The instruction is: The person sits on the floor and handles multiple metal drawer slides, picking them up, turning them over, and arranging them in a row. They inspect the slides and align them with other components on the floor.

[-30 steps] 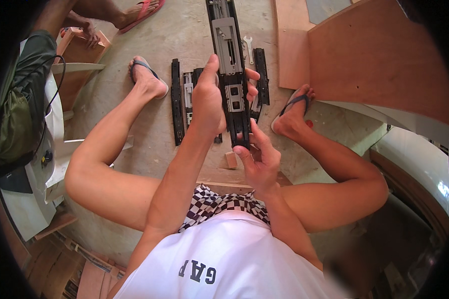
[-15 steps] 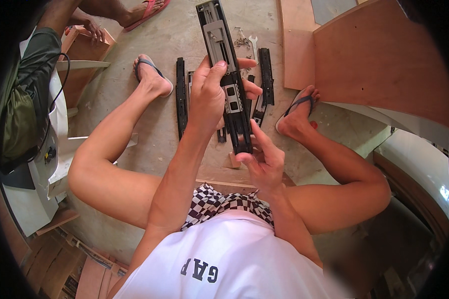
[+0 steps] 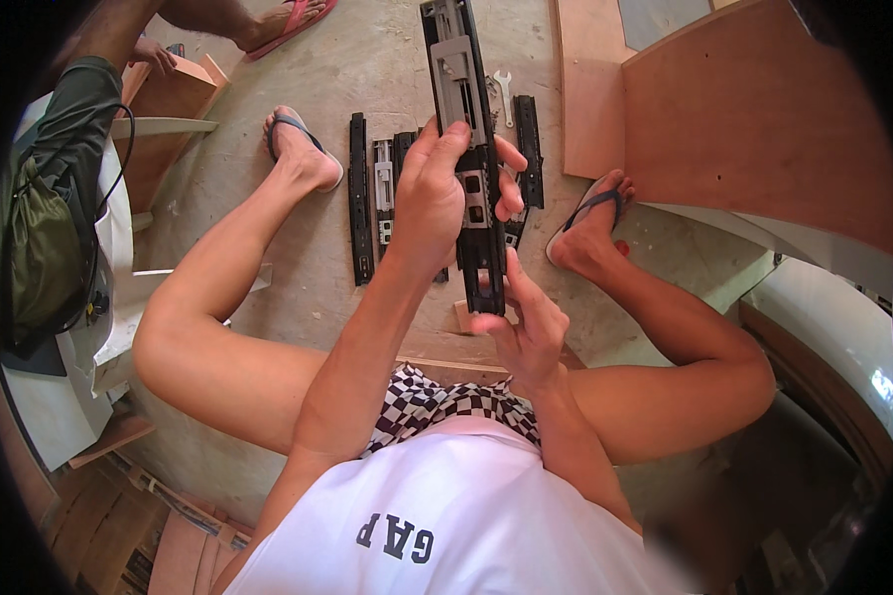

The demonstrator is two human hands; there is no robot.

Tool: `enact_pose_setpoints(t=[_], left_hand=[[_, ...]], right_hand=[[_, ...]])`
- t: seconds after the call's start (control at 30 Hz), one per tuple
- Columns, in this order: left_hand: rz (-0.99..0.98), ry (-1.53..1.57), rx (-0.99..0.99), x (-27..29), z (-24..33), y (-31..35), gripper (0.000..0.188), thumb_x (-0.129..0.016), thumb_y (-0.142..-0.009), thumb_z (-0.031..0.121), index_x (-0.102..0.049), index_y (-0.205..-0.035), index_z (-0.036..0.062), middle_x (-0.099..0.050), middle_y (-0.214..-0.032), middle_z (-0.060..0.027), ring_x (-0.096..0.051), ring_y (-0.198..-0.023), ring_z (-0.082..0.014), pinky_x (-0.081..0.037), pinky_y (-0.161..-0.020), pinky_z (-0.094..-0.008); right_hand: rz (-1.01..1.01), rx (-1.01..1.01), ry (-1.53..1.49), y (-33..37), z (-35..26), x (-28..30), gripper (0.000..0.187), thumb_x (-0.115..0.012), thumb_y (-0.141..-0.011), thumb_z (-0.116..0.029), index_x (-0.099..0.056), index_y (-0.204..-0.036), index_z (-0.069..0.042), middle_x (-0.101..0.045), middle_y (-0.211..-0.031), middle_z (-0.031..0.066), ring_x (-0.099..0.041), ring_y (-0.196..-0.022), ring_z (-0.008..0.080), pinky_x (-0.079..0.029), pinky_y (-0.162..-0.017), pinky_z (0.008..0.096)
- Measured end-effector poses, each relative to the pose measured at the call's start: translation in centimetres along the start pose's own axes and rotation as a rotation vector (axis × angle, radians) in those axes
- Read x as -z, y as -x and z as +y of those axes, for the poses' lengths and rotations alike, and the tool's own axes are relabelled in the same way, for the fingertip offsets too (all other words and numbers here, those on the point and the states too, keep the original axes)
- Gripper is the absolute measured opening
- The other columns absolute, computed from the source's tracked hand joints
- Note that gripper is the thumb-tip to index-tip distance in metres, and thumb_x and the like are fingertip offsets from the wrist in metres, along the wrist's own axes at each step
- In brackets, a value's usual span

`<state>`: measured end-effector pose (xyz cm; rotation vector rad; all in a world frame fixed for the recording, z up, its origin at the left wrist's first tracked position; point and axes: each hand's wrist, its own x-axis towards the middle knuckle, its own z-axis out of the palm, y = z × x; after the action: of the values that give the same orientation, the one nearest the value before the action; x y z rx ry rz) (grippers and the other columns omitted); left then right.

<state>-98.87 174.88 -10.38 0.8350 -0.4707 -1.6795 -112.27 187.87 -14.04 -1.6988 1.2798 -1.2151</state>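
A long black-and-grey drawer slide point(image 3: 453, 74) is raised in front of me, nearly upright and tilted a little to the left at its far end. My left hand point(image 3: 435, 193) wraps round its middle, thumb on top and fingertips showing past the right edge. At the near end, my right hand point(image 3: 534, 332) pinches the slide, its thumb under the tip and its fingers along the right side. More slides lie on the floor beyond: a black one point(image 3: 358, 198) at left, a grey-and-black one point(image 3: 384, 188) beside it, and another black one point(image 3: 530, 139) at right, partly hidden.
A wrench point(image 3: 504, 94) lies on the floor near small loose hardware. Large brown wooden panels point(image 3: 744, 129) stand at right. At upper left another person's hand point(image 3: 154, 53) rests by a wooden piece point(image 3: 174, 94), and a dark green bag point(image 3: 40, 238) sits below.
The held slide has shifted right and turned more upright, and my left hand moved right with it. My right hand stays at the near end. The other person's hand moved up and left.
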Motion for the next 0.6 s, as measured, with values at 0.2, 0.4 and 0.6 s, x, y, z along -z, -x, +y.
enact_pose_setpoints(t=[0.2,0.4,0.6], left_hand=[[0.100,-0.043,0.151,1.7,-1.3,-0.4,0.031,-0.045,-0.109,0.026,-0.058,-0.101,-0.0008,-0.065,-0.082,-0.0123,-0.063,-0.065,-0.0186,-0.056,-0.060,-0.0313],[0.401,0.189,0.260,3.1,-3.6,-1.3,0.027,-0.043,-0.106,0.021,-0.051,-0.105,-0.0046,-0.062,-0.090,-0.0156,-0.062,-0.073,-0.0233,-0.057,-0.065,-0.0373],[0.377,0.317,0.331,3.6,-3.2,-2.1,0.024,-0.041,-0.104,0.018,-0.048,-0.105,-0.0049,-0.059,-0.089,-0.0155,-0.059,-0.077,-0.0235,-0.056,-0.071,-0.0390]], right_hand=[[-0.006,-0.017,-0.017,-0.5,-0.6,0.1,0.080,-0.072,-0.090,-0.045,-0.051,-0.143,0.011,-0.074,-0.105,0.0188,-0.074,-0.089,0.0209,-0.060,-0.078,0.0323],[0.111,-0.303,-0.362,-0.9,0.8,-0.6,0.076,-0.067,-0.096,-0.056,-0.058,-0.138,0.006,-0.071,-0.100,0.0106,-0.064,-0.087,0.0095,-0.053,-0.074,0.0231],[0.162,-0.089,-0.139,-3.2,-0.7,0.7,0.071,-0.070,-0.093,-0.057,-0.066,-0.130,0.004,-0.057,-0.105,0.0085,-0.060,-0.090,0.0125,-0.053,-0.074,0.0255]])
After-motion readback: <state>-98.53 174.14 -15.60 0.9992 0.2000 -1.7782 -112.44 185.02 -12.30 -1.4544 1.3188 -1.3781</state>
